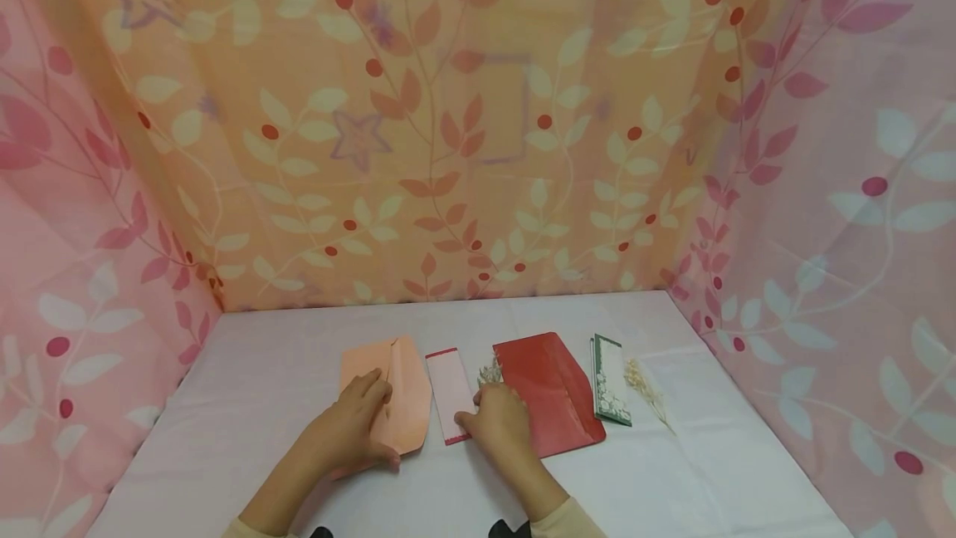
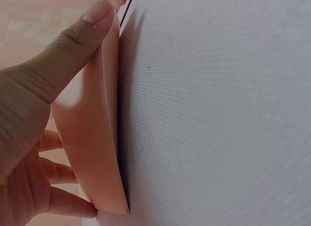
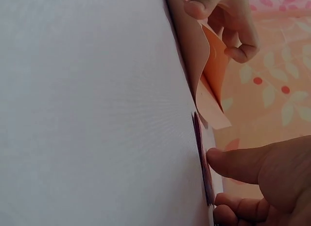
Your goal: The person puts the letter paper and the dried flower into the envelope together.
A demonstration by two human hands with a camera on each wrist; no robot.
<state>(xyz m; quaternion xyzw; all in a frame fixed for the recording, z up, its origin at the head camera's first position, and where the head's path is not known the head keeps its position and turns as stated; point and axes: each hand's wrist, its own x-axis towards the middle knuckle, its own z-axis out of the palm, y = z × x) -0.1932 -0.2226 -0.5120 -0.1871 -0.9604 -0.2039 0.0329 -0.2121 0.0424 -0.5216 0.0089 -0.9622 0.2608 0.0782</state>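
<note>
At the left end of the row on the white table (image 1: 254,380), the peach envelope (image 1: 412,405) is gripped by the left hand (image 1: 351,426), its thumb set at the near edge and its fingers bent over the upper side; the mouth is made to gape, and the flap is turned to the right. Just beside that flap lies the pink card (image 1: 451,395), its long axis running from far to near, roughly along the mouth. The card is bordered on its right by the right hand (image 1: 502,423), clearly the nearer one, with thumb and fingers partly bent; its thumb is laid at the card's edge, but whether the card is pinched cannot be told. By its knuckles a dried sprig (image 1: 489,373) is partly hidden. Farther right are placed the red envelope (image 1: 548,384), the green-bordered card (image 1: 612,376) and a yellowish sprig (image 1: 646,389).
</note>
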